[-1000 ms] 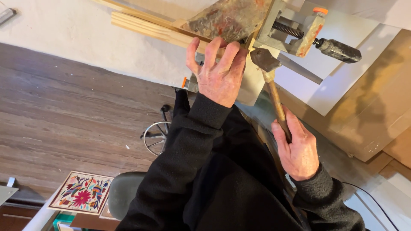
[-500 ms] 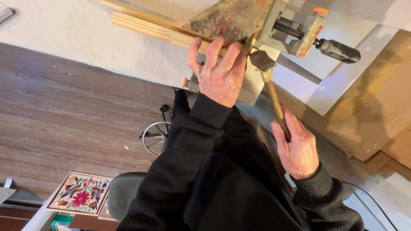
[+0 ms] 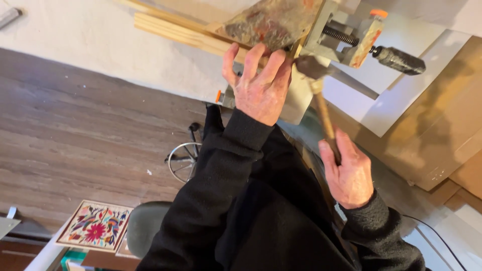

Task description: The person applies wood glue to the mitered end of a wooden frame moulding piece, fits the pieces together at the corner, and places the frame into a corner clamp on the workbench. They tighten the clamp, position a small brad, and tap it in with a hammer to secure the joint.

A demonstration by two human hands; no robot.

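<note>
Left hand: my left hand (image 3: 259, 85) lies spread on the mottled slab (image 3: 268, 22), fingers (image 3: 251, 62) apart and pressed flat, wrapped round nothing.
Right hand: my right hand (image 3: 348, 173) has its fingers clamped round the low end of the hammer (image 3: 321, 95) handle.
Hammer: dark metal head just beside my left fingertips, touching or almost touching the slab's edge; I cannot tell which. I judge it top-heavy and stiff, the wooden handle smooth and a little slick, best held low as it is.
Slab: flat, rough, blotched brown, red and grey, pinched in the clamp (image 3: 346, 35) just past my left fingers. I judge it hard, heavy for its size and liable to chip at the edges; steady it on the broad face, clear of the hammer head.
Clamp: grey metal body, threaded screw, dark grip (image 3: 399, 59) at the far end.
Wood strips: pale wood strips (image 3: 175, 30), straight and square-edged, run under the slab beyond my left fingertips.
Worktop: pale, flat worktop (image 3: 396, 95) beyond my right fingers.
</note>
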